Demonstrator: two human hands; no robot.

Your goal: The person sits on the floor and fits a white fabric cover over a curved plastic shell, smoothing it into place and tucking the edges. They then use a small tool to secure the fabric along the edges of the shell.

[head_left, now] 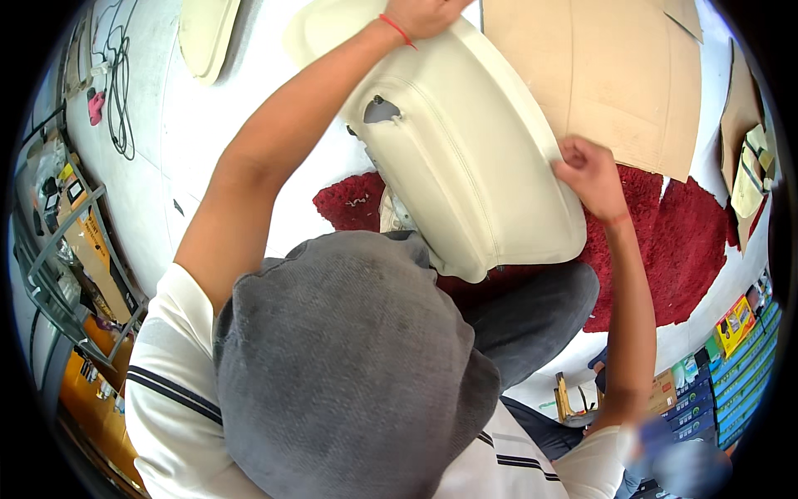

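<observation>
A large cream leather-covered panel point(490, 158), like a car interior trim piece with a stitched seam, lies tilted across the upper middle. A ragged hole point(381, 111) with a dark grey inside shows near its left edge. My left hand point(424, 15) is at the panel's far end, fingers curled at the edge; the frame's top cuts part of it off. At the right rim my right hand point(592, 173) is closed, thumb and fingers pinching the cover's edge. Both wrists wear thin red bands. The panel's underside is hidden.
Dark red carpet point(665, 249) lies under and right of the panel, beside flat cardboard point(598, 83). Another cream piece point(206, 37) rests at upper left, near a black cable point(120, 91). A metal rack point(66, 233) stands left; stacked boxes point(694, 407) stand lower right.
</observation>
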